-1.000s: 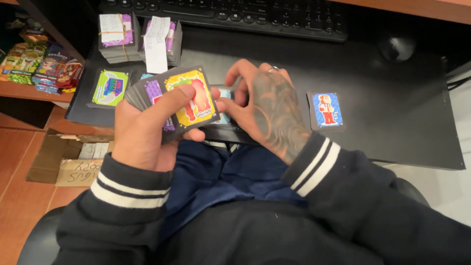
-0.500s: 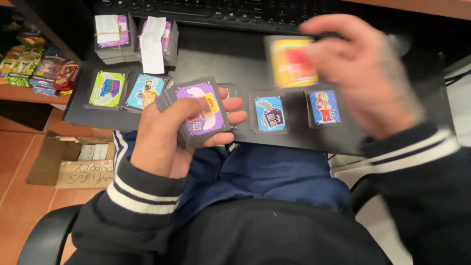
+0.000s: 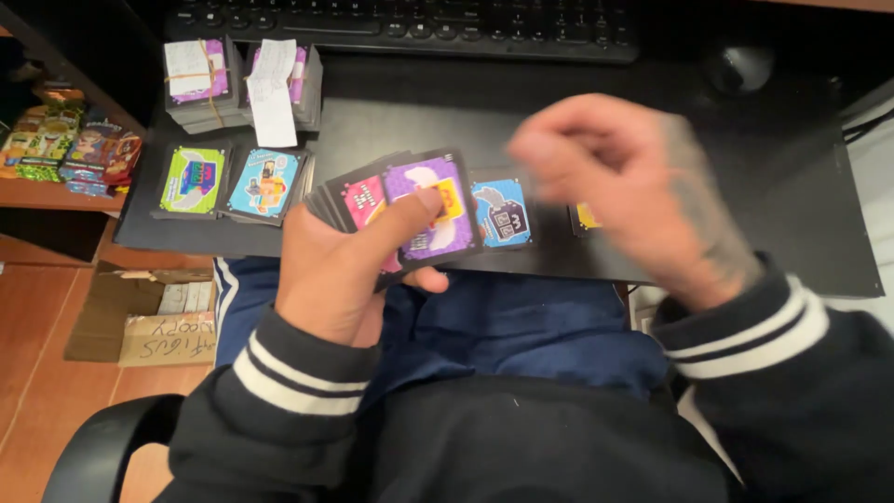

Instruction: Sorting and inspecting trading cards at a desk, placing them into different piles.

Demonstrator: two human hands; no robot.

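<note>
L hand [image 3: 340,265] grips fanned stack of black-bordered cards [image 3: 400,210], thumb pressed on top purple card. R hand [image 3: 615,182] blurred, loosely curled, above black desk [image 3: 792,224] just right of the stack; can't tell if it holds anything. Flat on desk: green-faced card [image 3: 193,180], light-blue card [image 3: 264,183], blue card w/ grey figure [image 3: 501,212], yellow-faced card [image 3: 585,218] half hidden by R hand. Two banded card bundles [image 3: 200,84] w/ white paper slips near black keyboard [image 3: 410,23]. Black mouse [image 3: 740,67] top right.
</note>
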